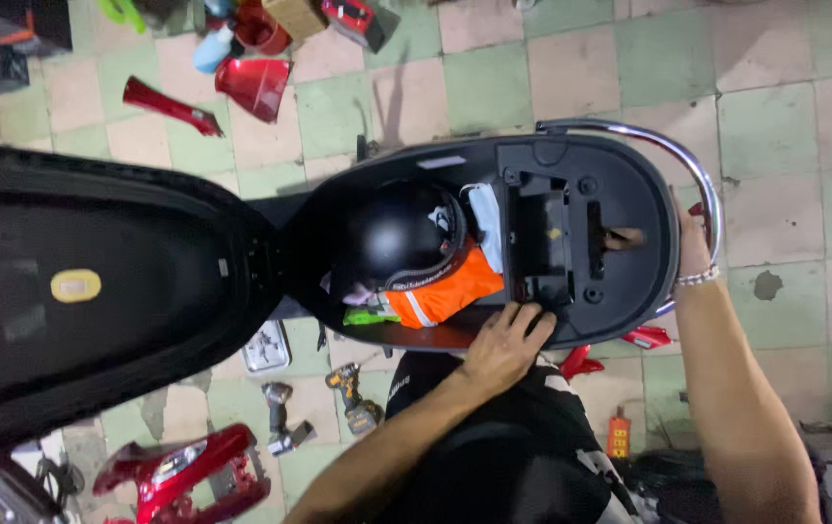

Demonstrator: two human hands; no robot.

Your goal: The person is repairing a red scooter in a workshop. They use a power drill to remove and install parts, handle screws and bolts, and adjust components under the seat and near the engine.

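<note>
I look down on a scooter with its black seat [96, 281] swung open to the left. The black under-seat storage bucket [630, 184] holds a black helmet [397, 233], an orange reflective vest [440, 296] and white cloth. My left hand [505, 344] grips the bucket's near rim, fingers curled over the edge. My right hand [693, 247], with a bead bracelet on the wrist, holds the bucket's rear edge just inside the chrome grab rail [630, 131]; its fingers are mostly hidden under the rim.
Red body panels lie on the tiled floor at top left [256, 85] and bottom left [178, 475]. A cordless drill [353, 388], another power tool [280, 417] and a small metal tray [267, 346] lie by my legs. Red tail parts [646, 337] show under the bucket.
</note>
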